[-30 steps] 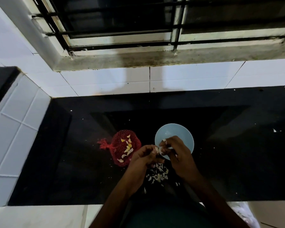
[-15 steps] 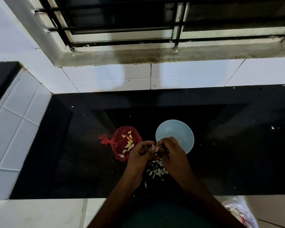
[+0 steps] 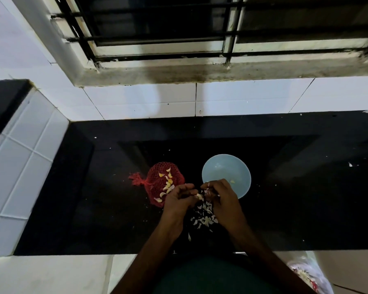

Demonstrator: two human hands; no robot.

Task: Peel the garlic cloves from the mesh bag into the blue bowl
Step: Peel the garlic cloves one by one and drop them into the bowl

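Both hands work low and centre over the black desk [image 3: 295, 198].
- Left grip [image 3: 180, 198]: fingers curled, tips pinching a pale clove [image 3: 199, 196].
- Right grip [image 3: 223, 198]: fingers curled, tips closed on the same clove from the other side, with white flecks of skin at the fingertips. The hands almost touch.
- Clove is held off the desk, between bag and bowl, above the skins [image 3: 204, 217] scattered between the wrists.
- Red mesh bag [image 3: 157, 177] lies just left of the left grip, with pale cloves showing through it.
- Blue bowl [image 3: 217, 166] sits just beyond the right grip, which overlaps its near rim. One yellowish piece [image 3: 232, 181] lies inside.
- White tiles [image 3: 136, 102] run behind the desk, with a barred window [image 3: 157, 28] above.
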